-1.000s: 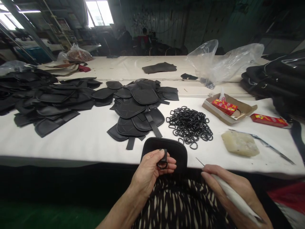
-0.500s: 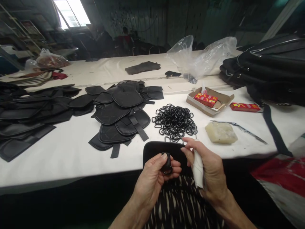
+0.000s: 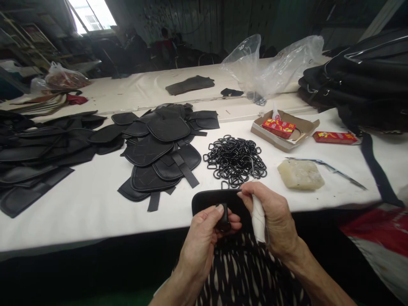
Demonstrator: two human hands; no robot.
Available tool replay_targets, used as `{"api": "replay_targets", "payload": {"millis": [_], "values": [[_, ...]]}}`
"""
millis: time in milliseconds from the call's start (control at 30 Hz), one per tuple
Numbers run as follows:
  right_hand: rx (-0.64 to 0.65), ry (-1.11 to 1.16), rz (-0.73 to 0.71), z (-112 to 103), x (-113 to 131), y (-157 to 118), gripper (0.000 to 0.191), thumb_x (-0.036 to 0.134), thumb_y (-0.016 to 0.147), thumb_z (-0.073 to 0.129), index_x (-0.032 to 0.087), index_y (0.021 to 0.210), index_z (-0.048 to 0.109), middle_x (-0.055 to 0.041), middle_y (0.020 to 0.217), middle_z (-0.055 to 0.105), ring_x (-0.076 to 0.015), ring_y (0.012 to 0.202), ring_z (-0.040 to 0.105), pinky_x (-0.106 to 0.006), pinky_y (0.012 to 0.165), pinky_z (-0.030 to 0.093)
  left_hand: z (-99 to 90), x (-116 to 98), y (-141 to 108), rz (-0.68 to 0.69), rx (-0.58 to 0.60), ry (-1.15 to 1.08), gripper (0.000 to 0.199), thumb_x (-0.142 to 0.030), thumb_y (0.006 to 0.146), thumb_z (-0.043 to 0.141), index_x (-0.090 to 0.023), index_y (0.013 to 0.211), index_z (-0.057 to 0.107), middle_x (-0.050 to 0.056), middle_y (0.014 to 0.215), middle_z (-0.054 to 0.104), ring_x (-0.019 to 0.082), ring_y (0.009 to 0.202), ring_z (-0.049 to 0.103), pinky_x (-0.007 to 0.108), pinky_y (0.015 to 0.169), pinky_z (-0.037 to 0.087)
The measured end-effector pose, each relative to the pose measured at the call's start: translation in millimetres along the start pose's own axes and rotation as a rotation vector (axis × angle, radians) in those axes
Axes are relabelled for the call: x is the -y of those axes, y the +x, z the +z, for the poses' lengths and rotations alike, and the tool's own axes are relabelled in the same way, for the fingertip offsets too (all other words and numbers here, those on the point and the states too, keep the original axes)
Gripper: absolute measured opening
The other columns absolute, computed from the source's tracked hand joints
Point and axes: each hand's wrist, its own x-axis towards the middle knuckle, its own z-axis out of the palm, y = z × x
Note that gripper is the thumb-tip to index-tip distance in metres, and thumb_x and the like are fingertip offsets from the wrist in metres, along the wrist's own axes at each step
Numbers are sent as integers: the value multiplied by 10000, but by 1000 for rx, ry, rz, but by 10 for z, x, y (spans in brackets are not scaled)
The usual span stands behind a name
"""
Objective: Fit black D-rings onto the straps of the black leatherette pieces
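Note:
My left hand pinches a folded black leather strap between thumb and fingers. Behind it, a rounded black leather flap leans at the table edge, over my lap. Wrapped in my right hand is an awl with a white-bound handle; its thin metal shaft points up and away. The right thumb and forefinger are close to the flap's right edge; whether they touch it I cannot tell. Just beyond both hands lies a heap of black D-rings.
Stacked black leather flaps spread to the left. On the right are a cardboard box with red packets, a yellowish wax block, thin metal tweezers and black bags. A clear plastic bag stands farther back.
My right hand has moved slightly left with the awl, closer to my left hand. The left hand keeps its pinch on the strap. The view has shifted a little.

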Motion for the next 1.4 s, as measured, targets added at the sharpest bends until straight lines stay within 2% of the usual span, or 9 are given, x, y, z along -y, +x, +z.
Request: {"api": "replay_targets", "payload": {"millis": [400, 533, 633, 733, 867, 967, 1133, 1267, 1400], "values": [[-45, -22, -43, 34, -52, -24, 123, 88, 844, 483, 203, 854, 527, -27, 826, 587, -127, 710, 565, -248, 662, 455, -11, 64, 10, 23, 13, -43, 219, -300, 813, 577, -91, 786, 634, 88, 731, 681, 165, 659, 632, 301, 706, 505], [-90, -46, -87, -14, -8, -182, 160, 66, 835, 504, 201, 912, 543, -83, 1007, 596, -161, 882, 602, -272, 737, 486, -18, 78, 16, 34, 24, -71, 217, -302, 815, 575, -94, 797, 636, 89, 747, 684, 166, 677, 632, 300, 714, 500], [-90, -62, -174, -23, 65, -352, 215, 34, 807, 537, 193, 952, 547, -95, 1022, 628, -185, 960, 618, -272, 757, 516, -22, 74, 13, 34, 49, -90, 211, -297, 819, 570, -99, 783, 635, 82, 729, 677, 161, 671, 627, 290, 710, 491], [-25, -73, -252, 22, 142, -443, 201, 14, 807, 527, 164, 939, 548, -139, 1062, 636, -185, 932, 643, -253, 718, 541, -22, 65, 6, 52, 81, -107, 193, -284, 822, 567, -112, 766, 635, 65, 707, 664, 142, 642, 603, 251, 652, 474], [34, -161, -352, 91, 206, -422, 182, 9, 805, 499, 127, 926, 565, -207, 1072, 635, -214, 886, 657, -290, 665, 556, -15, 64, 3, 70, 95, -132, 189, -281, 804, 591, -122, 708, 627, 34, 675, 629, 107, 594, 553, 206, 583, 437], [20, -280, -416, 115, 229, -373, 151, 20, 813, 476, 103, 861, 593, -240, 1003, 657, -213, 773, 673, -280, 578, 544, -7, 72, 3, 81, 70, -146, 194, -279, 780, 622, -119, 670, 612, 3, 629, 578, 79, 562, 514, 175, 558, 414], [31, -464, -491, 143, 225, -337, 161, 61, 833, 478, 93, 782, 627, -265, 943, 668, -176, 549, 627, -260, 443, 461, 9, 70, -3, 63, 14, -104, 227, -300, 741, 660, -134, 627, 555, -49, 525, 468, 44, 430, 399, 149, 416, 310], [29, -491, -511, 163, 201, -343, 125, 107, 834, 528, 93, 763, 630, -275, 939, 664, -192, 571, 633, -267, 455, 455, 19, 58, 2, 45, 7, -72, 243, -304, 717, 680, -132, 610, 546, -60, 492, 433, 31, 394, 343, 152, 391, 269], [43, -386, -468, 156, 182, -342, 109, 148, 841, 549, 108, 757, 606, -253, 964, 664, -185, 621, 644, -265, 502, 482, 13, 58, 10, 59, 10, -38, 212, -286, 749, 651, -116, 638, 590, -35, 531, 492, 35, 431, 389, 151, 442, 329]]}}
